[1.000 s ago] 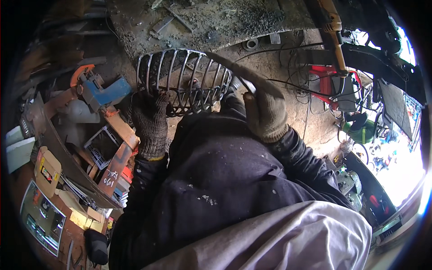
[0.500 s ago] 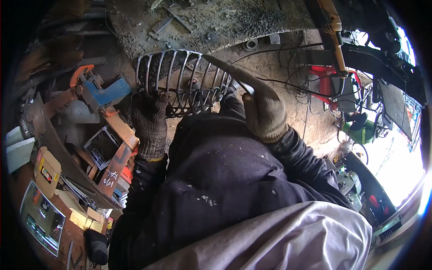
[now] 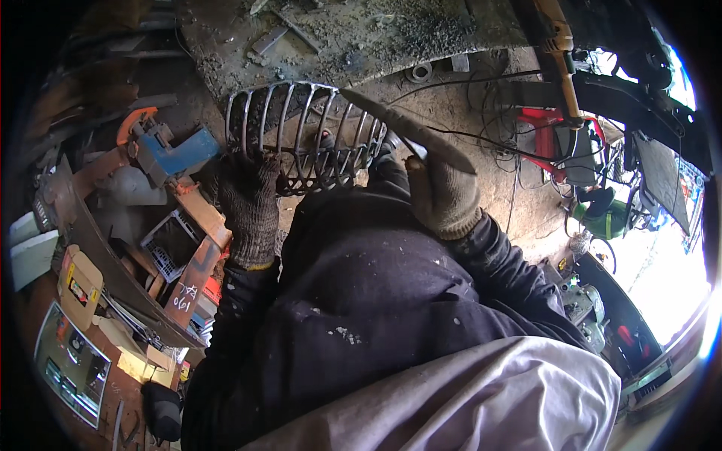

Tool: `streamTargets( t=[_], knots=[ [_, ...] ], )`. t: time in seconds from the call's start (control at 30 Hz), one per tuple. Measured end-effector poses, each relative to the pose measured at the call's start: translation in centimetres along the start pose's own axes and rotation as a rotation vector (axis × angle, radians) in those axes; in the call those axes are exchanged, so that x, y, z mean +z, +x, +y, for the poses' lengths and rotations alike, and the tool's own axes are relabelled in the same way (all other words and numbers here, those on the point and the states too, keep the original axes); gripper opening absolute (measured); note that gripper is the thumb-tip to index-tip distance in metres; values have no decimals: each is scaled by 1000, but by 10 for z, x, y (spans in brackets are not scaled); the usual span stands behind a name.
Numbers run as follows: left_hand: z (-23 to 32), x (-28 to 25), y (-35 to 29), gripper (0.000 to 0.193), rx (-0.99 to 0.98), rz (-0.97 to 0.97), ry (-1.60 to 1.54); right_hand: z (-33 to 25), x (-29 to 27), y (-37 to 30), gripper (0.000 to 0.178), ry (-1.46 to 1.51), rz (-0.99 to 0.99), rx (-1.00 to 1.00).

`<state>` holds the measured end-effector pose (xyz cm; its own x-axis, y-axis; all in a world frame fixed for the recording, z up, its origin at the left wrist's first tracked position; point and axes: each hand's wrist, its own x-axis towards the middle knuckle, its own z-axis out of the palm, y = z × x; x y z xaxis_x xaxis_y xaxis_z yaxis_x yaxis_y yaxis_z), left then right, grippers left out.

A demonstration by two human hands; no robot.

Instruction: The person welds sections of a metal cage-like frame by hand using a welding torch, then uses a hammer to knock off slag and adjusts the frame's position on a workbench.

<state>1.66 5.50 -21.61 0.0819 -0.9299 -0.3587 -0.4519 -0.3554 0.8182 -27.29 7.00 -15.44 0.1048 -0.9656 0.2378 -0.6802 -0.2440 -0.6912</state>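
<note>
A basket-like rack of curved metal bars (image 3: 310, 113) sits tilted against the workbench's near edge. My left hand (image 3: 252, 203), in a dirty knitted glove, is closed on its near left side; the fingertips are partly hidden. My right hand (image 3: 445, 197), gloved the same way, is wrapped round the handle of a chipping hammer (image 3: 402, 126). The hammer's long, dark head slants across the rack's right side, with one pointed end by the rack's top right corner. I cannot tell whether that tip touches the bar.
Grit and metal scraps cover the workbench (image 3: 353, 41) ahead. A power tool (image 3: 558, 45) stands at its right. Cables (image 3: 489, 143) trail over the floor towards a red-framed machine (image 3: 538, 143). At left are a blue clamp (image 3: 179, 152), a grey crate (image 3: 171, 242) and cardboard (image 3: 80, 286).
The hammer's head has swung slightly, so its rear end now shows over my right glove. My left hand and the rack stay nearly where they were.
</note>
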Motion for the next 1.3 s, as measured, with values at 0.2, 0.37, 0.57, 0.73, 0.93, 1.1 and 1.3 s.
streamTargets(
  t=[0.2,0.37,0.57,0.73,0.93,1.1,1.3],
  knots=[
    [-40,1,8,41,38,83,-314,-5,-2,1,37,-56,-87,56],
    [-10,-1,2,42,-95,26,-399,-3,2,-8,34,-67,-158,186],
    [-12,4,0,38,80,74,-235,-14,-1,12,30,10,40,-19],
    [-59,3,10,30,-182,-26,-1652,-14,1,18,31,8,49,-112],
    [-56,9,6,29,-281,-77,-1870,-15,3,15,33,8,-72,57],
    [-23,3,3,32,8,48,-562,-10,8,7,34,-51,-155,136],
    [12,2,-4,39,31,52,-177,-10,10,12,32,29,83,-128]
  ],
)
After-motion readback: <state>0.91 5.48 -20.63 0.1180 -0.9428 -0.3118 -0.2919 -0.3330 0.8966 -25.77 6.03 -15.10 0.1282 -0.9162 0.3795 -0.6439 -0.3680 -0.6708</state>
